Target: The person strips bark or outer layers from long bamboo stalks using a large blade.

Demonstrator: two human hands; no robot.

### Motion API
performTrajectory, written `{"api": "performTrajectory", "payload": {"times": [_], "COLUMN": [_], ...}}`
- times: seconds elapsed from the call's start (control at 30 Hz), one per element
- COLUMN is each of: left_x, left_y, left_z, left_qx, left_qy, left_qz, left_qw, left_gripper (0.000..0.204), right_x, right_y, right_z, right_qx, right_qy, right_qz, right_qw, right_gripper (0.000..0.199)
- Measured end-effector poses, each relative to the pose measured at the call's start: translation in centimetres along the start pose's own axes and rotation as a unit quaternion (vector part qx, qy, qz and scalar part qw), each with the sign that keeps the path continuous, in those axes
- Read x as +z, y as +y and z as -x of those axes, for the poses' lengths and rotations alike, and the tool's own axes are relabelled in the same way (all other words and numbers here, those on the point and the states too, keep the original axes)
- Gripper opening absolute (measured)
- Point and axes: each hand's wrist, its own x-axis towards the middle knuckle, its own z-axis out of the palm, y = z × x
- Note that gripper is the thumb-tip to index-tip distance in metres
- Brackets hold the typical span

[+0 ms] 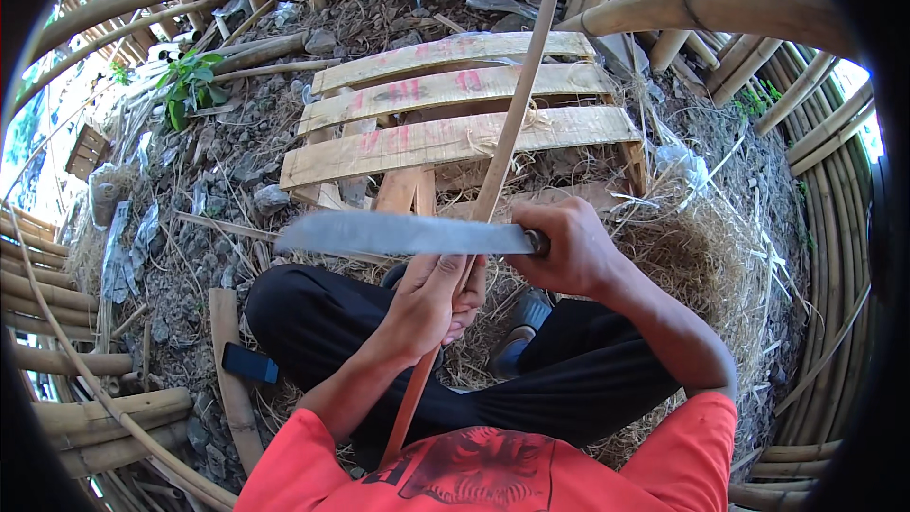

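My left hand (438,301) is wrapped round a long bamboo strip (517,109), which slants from beside my waist up past the top edge. In my right hand (567,245) is the dark handle of a machete. The broad grey machete blade (379,231) points left and lies across the strip, just above my left fingers. Whether its edge bites into the strip cannot be made out. A curled shaving (536,116) clings to the strip farther up, over the slats of a wooden pallet (417,140).
Pale shavings (701,275) cover the ground at my right. A dark phone (249,363) lies by my left knee, next to a flat bamboo piece (232,389). Stacked bamboo poles (844,275) stand at the right; a thick pole (730,8) juts in at upper right. A green plant (190,87) grows at upper left.
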Motion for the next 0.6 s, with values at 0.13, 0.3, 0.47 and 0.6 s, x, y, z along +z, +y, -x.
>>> {"api": "performTrajectory", "payload": {"times": [0.13, 0.3, 0.47, 0.6], "left_x": [0.0, -0.4, -0.1, -0.3], "left_y": [-0.8, -2.5, -2.6, -2.8], "left_z": [-1.0, -1.9, -2.1, -2.0], "left_qx": [0.032, 0.047, 0.098, 0.102], "left_qy": [0.033, 0.068, 0.062, 0.090], "left_qz": [-0.038, -0.047, -0.069, -0.101], "left_qw": [0.998, 0.995, 0.991, 0.986], "left_gripper": [0.038, 0.034, 0.029, 0.029], "right_x": [-1.5, -2.2, -0.6, 0.8], "right_y": [1.9, 4.0, 4.4, 3.3], "right_z": [-0.1, -0.9, -1.7, -1.2], "right_qx": [0.117, 0.178, 0.205, 0.203], "right_qy": [0.001, 0.088, 0.101, 0.078], "right_qz": [-0.226, -0.378, -0.353, -0.284], "right_qw": [0.967, 0.904, 0.907, 0.934], "right_gripper": [0.037, 0.035, 0.033, 0.037]}}
